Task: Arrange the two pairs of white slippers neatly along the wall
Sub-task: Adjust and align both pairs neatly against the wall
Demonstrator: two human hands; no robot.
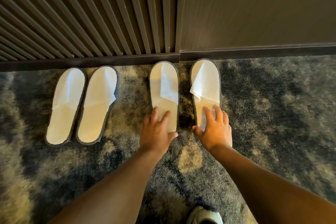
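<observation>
Several white slippers with dark edging lie on the carpet, toes toward the wall. The left pair, slipper (65, 107) and slipper (97, 103), sits close together, leaning slightly right. The right pair, slipper (164, 87) and slipper (206, 82), lies with a gap between them, toes touching the skirting board. My left hand (156, 131) rests flat on the heel of the third slipper, fingers spread. On the heel of the fourth slipper lies my right hand (214, 127), fingers spread too.
A dark skirting board (254, 52) runs along the wall, with a ribbed slatted panel (91, 14) on the left and a plain panel (254, 5) on the right. The mottled blue-beige carpet (272, 114) covers the floor. My shoe (203, 215) shows at the bottom edge.
</observation>
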